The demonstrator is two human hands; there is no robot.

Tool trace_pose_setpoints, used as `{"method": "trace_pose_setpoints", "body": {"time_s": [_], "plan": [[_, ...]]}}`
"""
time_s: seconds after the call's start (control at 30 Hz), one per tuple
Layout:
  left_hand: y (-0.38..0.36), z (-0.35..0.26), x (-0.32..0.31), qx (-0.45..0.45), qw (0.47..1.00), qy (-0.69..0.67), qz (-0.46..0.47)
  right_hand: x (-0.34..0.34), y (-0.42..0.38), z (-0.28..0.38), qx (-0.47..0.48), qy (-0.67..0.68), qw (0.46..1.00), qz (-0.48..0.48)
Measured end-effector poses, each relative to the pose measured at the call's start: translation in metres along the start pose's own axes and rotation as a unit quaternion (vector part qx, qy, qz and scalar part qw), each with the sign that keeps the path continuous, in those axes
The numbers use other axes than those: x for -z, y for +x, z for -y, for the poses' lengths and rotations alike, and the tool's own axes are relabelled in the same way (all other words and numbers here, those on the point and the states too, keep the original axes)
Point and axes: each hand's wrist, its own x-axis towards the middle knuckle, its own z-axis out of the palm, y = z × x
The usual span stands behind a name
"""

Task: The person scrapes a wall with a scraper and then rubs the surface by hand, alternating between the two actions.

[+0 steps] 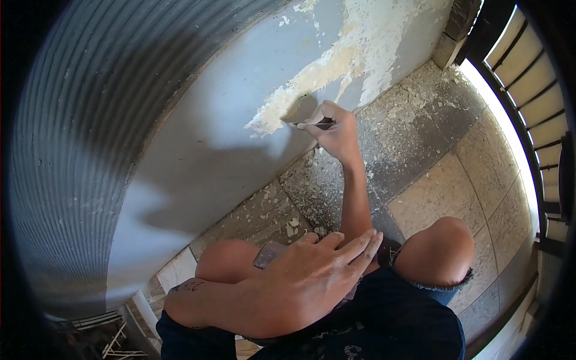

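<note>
My right hand (336,133) reaches out to the wall (240,102), its fingers closed round a scraper (324,123). Only a dark bit of the scraper and a thin edge show; that edge is at the lower border of a bare patch (324,72) where grey-blue paint has come off. My left hand (321,273) is held close to my body, back up and fingers stretched out, over the right forearm. Nothing shows in it, though its palm is hidden. A flat greyish piece (269,254) lies by my knee, partly covered by the left hand.
Paint flakes (414,99) litter the floor tiles (468,186) along the wall's foot. Ribbed grey cladding (108,120) covers the other part of the wall. A dark barred railing (528,114) stands at the right. My bent knees (437,252) are close below the hands.
</note>
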Motion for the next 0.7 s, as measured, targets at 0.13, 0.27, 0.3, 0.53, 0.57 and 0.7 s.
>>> {"method": "trace_pose_setpoints", "body": {"time_s": [0.13, 0.27, 0.3, 0.53, 0.57, 0.7], "plan": [[0.005, 0.000, -0.003, -0.028, 1.000, 0.004, -0.012, -0.046, -0.003, -0.028, 0.114, -0.089, 0.988, 0.051], [-0.002, 0.001, -0.001, -0.007, 1.000, 0.006, 0.000, -0.032, -0.012, -0.019, 0.132, -0.010, 0.991, -0.007], [-0.003, 0.002, 0.000, 0.005, 1.000, 0.005, -0.001, -0.016, -0.009, -0.017, 0.052, -0.021, 0.998, -0.008], [0.004, 0.001, -0.003, -0.026, 0.999, 0.009, -0.024, -0.025, -0.005, -0.007, 0.092, -0.051, 0.994, -0.021], [0.003, 0.002, -0.002, -0.029, 0.999, 0.012, -0.025, -0.023, -0.004, -0.008, 0.081, -0.029, 0.996, -0.017], [-0.001, 0.001, -0.001, -0.003, 1.000, 0.000, -0.025, -0.001, -0.004, -0.004, -0.012, 0.044, 0.999, -0.021]]}}
